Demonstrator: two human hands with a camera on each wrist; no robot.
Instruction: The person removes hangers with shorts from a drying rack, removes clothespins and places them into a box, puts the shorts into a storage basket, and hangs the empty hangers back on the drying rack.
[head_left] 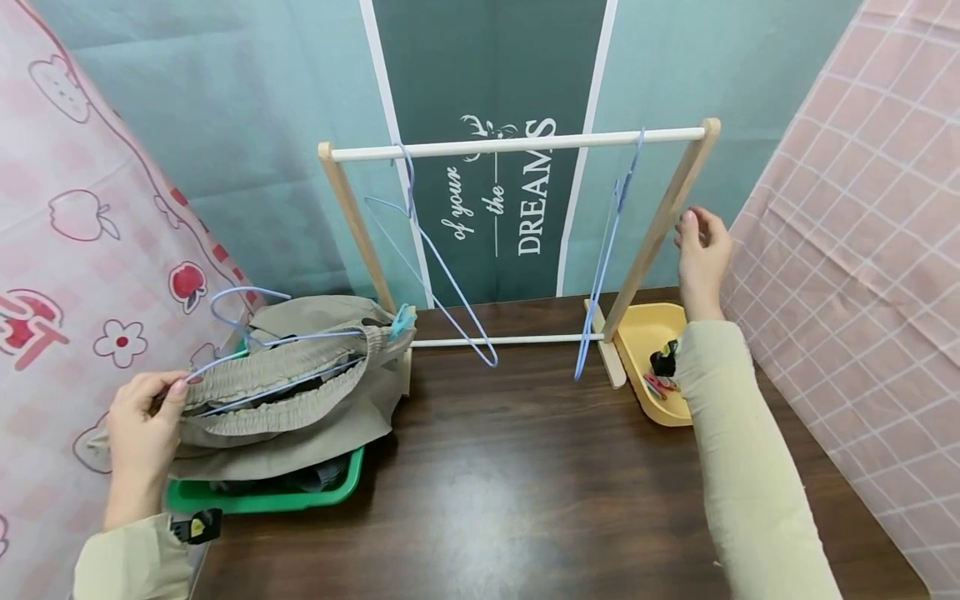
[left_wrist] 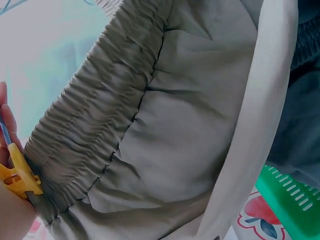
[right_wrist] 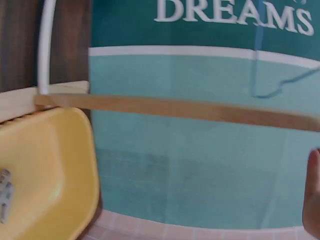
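My left hand pinches one end of a blue wire hanger at the waistband of grey-beige pants. The pants' elastic waistband lies spread along this hanger. A light-blue clothespin grips the waistband's far end, and in the left wrist view a yellow clothespin sits at the near end beside my fingers. My right hand is raised just right of the drying rack's wooden post, fingers loosely bent and holding nothing. In the right wrist view only a bit of that hand shows at the edge.
Two blue hangers hang from the rack's white top bar. Under the pants stands a green basket with dark cloth in it. A yellow tray with clothespins stands by the rack's right foot on the brown table.
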